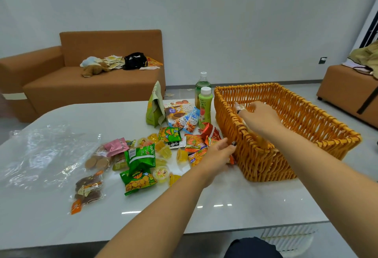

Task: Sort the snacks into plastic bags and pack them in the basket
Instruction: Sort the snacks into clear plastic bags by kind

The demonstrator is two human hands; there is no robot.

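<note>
An orange wicker basket [319, 118] stands on the right of the white table [235, 202]. My right hand [259, 116] reaches inside it and grips a clear plastic bag of snacks [256, 137] that leans against the near wall. My left hand [216, 153] rests at the basket's near-left corner, thumb on the wicker, above an orange packet [195, 144]; its fingers are partly hidden. Loose snacks lie to the left: green packets [140, 156], yellow jelly cups [164, 151], a red packet [210, 130].
An empty clear plastic bag [41, 151] lies at the table's left, with wrapped biscuits [97, 162] and dark dried fruit [90, 189] beside it. Two bottles [204, 108], a snack box [178, 111] and a green paper bag [155, 106] stand behind the pile. Brown sofas sit beyond.
</note>
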